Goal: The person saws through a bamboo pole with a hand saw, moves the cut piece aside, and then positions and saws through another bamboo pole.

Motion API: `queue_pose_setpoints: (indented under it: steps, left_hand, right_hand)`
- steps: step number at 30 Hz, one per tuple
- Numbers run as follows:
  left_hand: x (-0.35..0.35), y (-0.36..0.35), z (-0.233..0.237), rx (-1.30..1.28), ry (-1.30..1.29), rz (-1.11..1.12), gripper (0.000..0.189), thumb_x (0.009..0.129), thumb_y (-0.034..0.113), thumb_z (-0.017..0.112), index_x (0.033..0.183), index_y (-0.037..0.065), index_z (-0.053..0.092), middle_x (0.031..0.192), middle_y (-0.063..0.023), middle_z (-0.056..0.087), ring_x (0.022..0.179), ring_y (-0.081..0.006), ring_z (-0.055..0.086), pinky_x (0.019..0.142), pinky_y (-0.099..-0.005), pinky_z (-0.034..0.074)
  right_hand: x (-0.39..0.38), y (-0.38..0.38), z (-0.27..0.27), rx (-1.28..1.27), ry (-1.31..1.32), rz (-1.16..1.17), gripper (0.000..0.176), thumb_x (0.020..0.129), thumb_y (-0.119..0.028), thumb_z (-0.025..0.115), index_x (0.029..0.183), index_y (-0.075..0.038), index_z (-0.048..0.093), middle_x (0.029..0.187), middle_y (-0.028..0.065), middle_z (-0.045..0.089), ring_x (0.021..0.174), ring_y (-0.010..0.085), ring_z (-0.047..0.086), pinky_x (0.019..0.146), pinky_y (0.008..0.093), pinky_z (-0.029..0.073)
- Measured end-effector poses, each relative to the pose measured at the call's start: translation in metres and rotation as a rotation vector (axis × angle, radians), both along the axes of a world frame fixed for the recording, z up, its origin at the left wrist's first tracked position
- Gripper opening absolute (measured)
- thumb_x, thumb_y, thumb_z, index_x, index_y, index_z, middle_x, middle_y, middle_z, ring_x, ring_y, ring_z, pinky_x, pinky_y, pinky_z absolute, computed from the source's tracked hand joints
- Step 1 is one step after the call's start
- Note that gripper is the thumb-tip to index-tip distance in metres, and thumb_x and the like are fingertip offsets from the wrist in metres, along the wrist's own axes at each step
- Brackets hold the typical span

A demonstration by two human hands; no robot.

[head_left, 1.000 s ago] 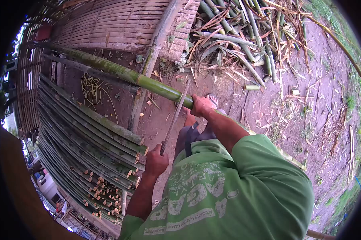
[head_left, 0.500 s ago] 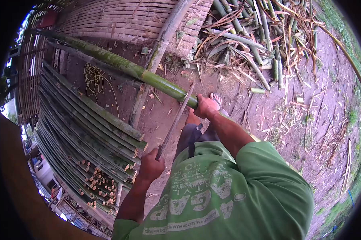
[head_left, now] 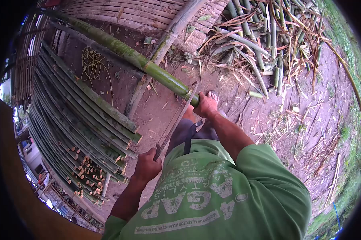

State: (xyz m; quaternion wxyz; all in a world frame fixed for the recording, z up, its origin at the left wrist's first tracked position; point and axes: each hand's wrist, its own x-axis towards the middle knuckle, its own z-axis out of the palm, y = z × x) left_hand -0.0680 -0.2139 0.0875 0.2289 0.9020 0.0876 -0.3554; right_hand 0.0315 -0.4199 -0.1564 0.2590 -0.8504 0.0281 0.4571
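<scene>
My left hand [head_left: 149, 164] is closed around the handle of a long, narrow saw [head_left: 175, 125]. The blade runs up and to the right and crosses a thick green bamboo pole [head_left: 164, 77] near its close end. Just beyond the blade, my right hand [head_left: 207, 105] grips that end of the pole. From there the pole stretches away to the upper left, lying over a weathered wooden beam [head_left: 158, 54]. A second, darker pole [head_left: 120, 64] lies beside it, lower down.
Many cut bamboo poles [head_left: 84, 108] are stacked at left. Yellow cord [head_left: 91, 64] lies coiled on the ground. A slatted bamboo platform [head_left: 148, 16] stands ahead. Offcuts and dry leaves [head_left: 264, 40] are heaped at upper right. My foot [head_left: 213, 96] is just past the pole end.
The view has shifted slightly. My left hand and the saw sit a little higher and further left in view, the blade still across the pole. My right hand keeps its grip on the pole end.
</scene>
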Motion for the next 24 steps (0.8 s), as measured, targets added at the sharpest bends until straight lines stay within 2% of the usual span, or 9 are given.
queue_pose_setpoints:
  steps: [2,6,9,11,14,16,20,22,24]
  left_hand:
    - [0.001,-0.001,0.0,-0.015,-0.01,0.005,0.018,0.072,0.005,0.056,0.088,-0.003,0.058,0.069,-0.0292,0.059,0.071,-0.0465,0.062,0.066,-0.0523,0.05]
    - [0.075,-0.042,-0.13,-0.129,-0.197,-0.037,0.016,0.074,0.005,0.053,0.087,-0.002,0.057,0.071,-0.0282,0.061,0.073,-0.0477,0.061,0.067,-0.0531,0.05]
    - [0.065,-0.036,-0.108,-0.09,-0.133,-0.049,0.015,0.074,0.006,0.053,0.086,-0.003,0.056,0.074,-0.0289,0.061,0.073,-0.0481,0.061,0.068,-0.0533,0.05]
    - [0.04,-0.024,-0.058,-0.084,-0.124,-0.009,0.014,0.073,0.005,0.055,0.085,-0.003,0.055,0.074,-0.0288,0.06,0.072,-0.0468,0.061,0.065,-0.0522,0.049]
    - [0.002,0.0,-0.001,-0.052,-0.054,-0.01,0.016,0.072,0.003,0.056,0.086,-0.005,0.056,0.073,-0.0282,0.059,0.071,-0.0457,0.061,0.063,-0.0509,0.048]
    - [0.011,-0.003,-0.012,-0.048,-0.057,-0.031,0.022,0.071,0.006,0.059,0.091,-0.005,0.057,0.073,-0.0284,0.061,0.071,-0.0453,0.063,0.065,-0.0508,0.051]
    - [0.061,-0.041,-0.111,-0.095,-0.167,0.004,0.022,0.072,0.005,0.059,0.092,-0.005,0.057,0.074,-0.0296,0.061,0.074,-0.047,0.061,0.067,-0.0518,0.05]
    - [0.046,-0.038,-0.097,-0.106,-0.136,0.019,0.021,0.072,0.005,0.059,0.091,-0.004,0.057,0.075,-0.0295,0.061,0.075,-0.0473,0.061,0.067,-0.052,0.05]
    - [0.025,-0.025,-0.048,-0.111,-0.155,0.052,0.02,0.071,0.004,0.06,0.089,-0.003,0.055,0.075,-0.0288,0.061,0.074,-0.0466,0.061,0.067,-0.052,0.05]
  right_hand:
    - [0.001,-0.002,-0.015,0.029,0.035,-0.04,0.052,0.065,-0.024,0.066,0.112,-0.007,0.052,0.101,0.0216,0.065,0.099,0.0385,0.063,0.094,0.0456,0.043]
    - [0.01,-0.007,-0.006,0.016,0.034,0.001,0.054,0.065,-0.027,0.069,0.113,-0.009,0.054,0.101,0.0214,0.064,0.101,0.0369,0.062,0.087,0.0452,0.048]
    - [0.0,0.002,-0.011,-0.029,0.035,0.005,0.059,0.064,-0.028,0.07,0.118,-0.012,0.055,0.104,0.0209,0.064,0.103,0.0369,0.062,0.089,0.0449,0.048]
    - [0.002,0.0,-0.003,-0.085,-0.136,0.102,0.054,0.065,-0.029,0.069,0.114,-0.011,0.056,0.104,0.0213,0.064,0.1,0.0372,0.063,0.088,0.0446,0.048]
    - [0.0,0.0,-0.009,0.005,-0.079,0.049,0.045,0.069,-0.024,0.065,0.109,-0.008,0.053,0.094,0.0206,0.068,0.093,0.0369,0.066,0.082,0.0452,0.05]
    - [0.003,-0.001,-0.012,0.03,-0.057,0.05,0.045,0.069,-0.024,0.065,0.109,-0.008,0.053,0.095,0.0207,0.068,0.093,0.0366,0.066,0.082,0.045,0.05]
    - [0.003,0.0,-0.011,0.014,0.019,0.056,0.054,0.065,-0.029,0.069,0.113,-0.01,0.054,0.1,0.0198,0.066,0.097,0.0366,0.064,0.086,0.0448,0.049]
    - [0.008,-0.001,-0.001,-0.031,0.026,0.057,0.06,0.061,-0.032,0.073,0.115,-0.012,0.055,0.103,0.0186,0.064,0.1,0.0367,0.062,0.087,0.0457,0.05]
    - [0.021,-0.001,-0.01,-0.017,-0.014,0.05,0.061,0.06,-0.031,0.073,0.115,-0.012,0.055,0.103,0.0182,0.064,0.1,0.0373,0.062,0.087,0.0462,0.05]
